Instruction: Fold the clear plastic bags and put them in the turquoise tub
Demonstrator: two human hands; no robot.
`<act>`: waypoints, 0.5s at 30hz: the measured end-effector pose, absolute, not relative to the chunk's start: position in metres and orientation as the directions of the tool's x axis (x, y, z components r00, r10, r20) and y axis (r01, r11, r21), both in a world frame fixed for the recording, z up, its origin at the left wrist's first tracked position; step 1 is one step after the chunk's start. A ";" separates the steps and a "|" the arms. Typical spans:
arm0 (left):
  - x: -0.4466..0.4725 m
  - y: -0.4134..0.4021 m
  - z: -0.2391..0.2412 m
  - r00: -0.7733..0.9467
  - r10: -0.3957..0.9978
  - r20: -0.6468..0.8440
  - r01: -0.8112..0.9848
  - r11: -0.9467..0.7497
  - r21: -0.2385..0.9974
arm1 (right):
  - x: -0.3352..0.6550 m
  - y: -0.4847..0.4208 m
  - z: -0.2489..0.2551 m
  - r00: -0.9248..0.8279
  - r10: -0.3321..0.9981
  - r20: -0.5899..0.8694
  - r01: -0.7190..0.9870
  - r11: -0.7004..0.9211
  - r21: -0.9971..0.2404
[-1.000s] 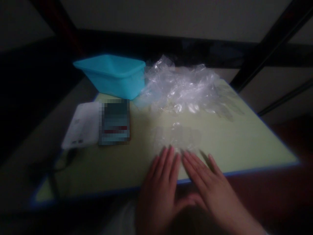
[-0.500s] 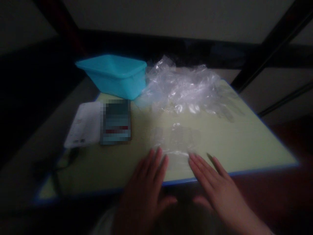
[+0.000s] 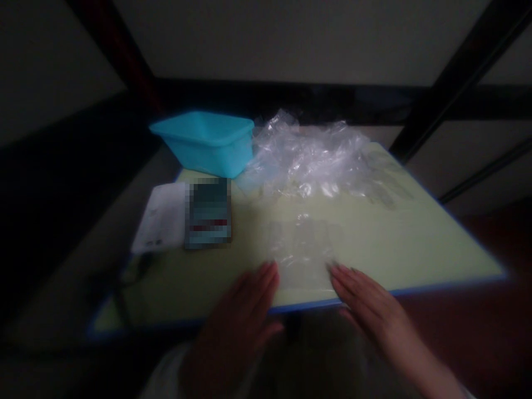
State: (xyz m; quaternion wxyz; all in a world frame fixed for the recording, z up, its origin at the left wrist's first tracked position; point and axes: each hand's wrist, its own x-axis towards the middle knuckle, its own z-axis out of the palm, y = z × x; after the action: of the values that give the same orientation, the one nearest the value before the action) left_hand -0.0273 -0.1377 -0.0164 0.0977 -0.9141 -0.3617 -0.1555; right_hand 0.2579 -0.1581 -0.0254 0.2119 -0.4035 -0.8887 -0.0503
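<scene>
- clear plastic bag (image 3: 306,269) lying flat by the table (image 3: 390,238) edge, from where I'm standing
- left hand (image 3: 241,310) and right hand (image 3: 372,302) at its sides, fingers together
- dark panel (image 3: 211,208) pixelated, can't read it

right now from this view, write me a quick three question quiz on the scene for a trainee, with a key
1. What lies flat between the left hand and the right hand?
2. True or false: the tub stands to the left of the crumpled plastic.
3. What colour is the table edge? a) red b) blue c) white

Key:
1. A clear sheet
2. True
3. b
</scene>
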 end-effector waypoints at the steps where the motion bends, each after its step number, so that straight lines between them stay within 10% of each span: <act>1: -0.028 -0.138 -0.017 0.693 0.628 0.355 0.689 -0.721 -0.071 | 0.258 -0.158 -0.026 -0.578 0.699 0.421 0.737 0.669 -0.099; 15: -0.026 -0.157 -0.014 0.717 0.578 0.391 0.678 -0.709 -0.195 | 0.256 -0.167 -0.022 -0.486 0.746 0.455 0.707 0.641 -0.297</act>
State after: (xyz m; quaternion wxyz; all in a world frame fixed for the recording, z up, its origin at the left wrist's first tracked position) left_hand -0.0263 -0.1569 -0.0140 0.1645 -0.9118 -0.3442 -0.1523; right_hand 0.2556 -0.1668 -0.0219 0.2812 -0.4220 -0.8612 0.0349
